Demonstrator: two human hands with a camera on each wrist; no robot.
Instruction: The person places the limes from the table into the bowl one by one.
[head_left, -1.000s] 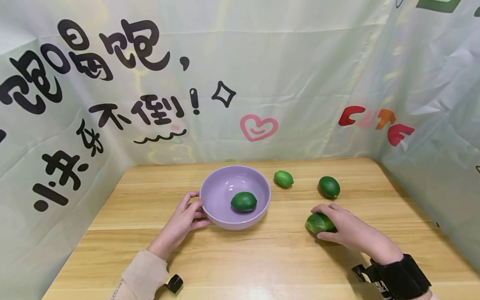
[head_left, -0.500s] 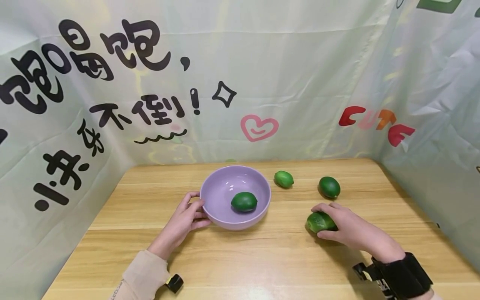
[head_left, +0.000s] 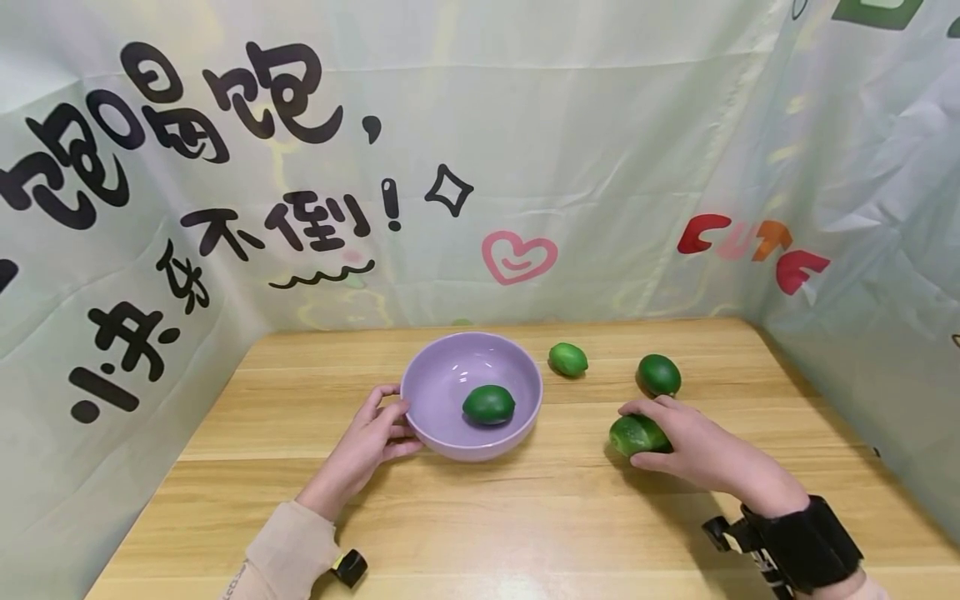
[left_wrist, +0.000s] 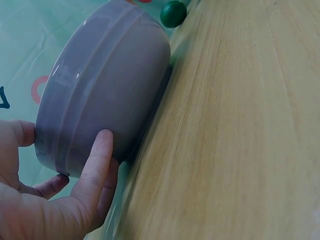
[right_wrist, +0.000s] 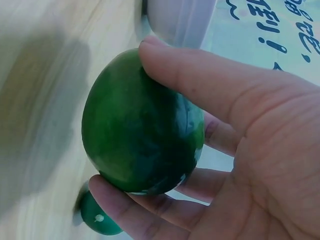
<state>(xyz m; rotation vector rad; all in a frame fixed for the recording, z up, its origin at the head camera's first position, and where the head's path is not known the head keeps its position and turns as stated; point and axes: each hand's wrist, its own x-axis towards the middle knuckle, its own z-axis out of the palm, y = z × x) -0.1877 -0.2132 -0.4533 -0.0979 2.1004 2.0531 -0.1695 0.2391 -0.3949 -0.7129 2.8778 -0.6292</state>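
The right hand (head_left: 693,442) is gripping a green fruit (right_wrist: 135,130), thumb and fingers curled round it, over right of the purple bowl (head_left: 435,383); the left hand (head_left: 367,433) is touching the bowl, fingers spread; a dark lime (head_left: 489,404) is lying inside.

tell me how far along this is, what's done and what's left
Apparently done: one dark green fruit lies in the purple bowl, held at its side by the left grip. In hand: the right grip holds a mottled green fruit outside the bowl. Probably left, if all go in: the light green fruit and another dark fruit on the table.
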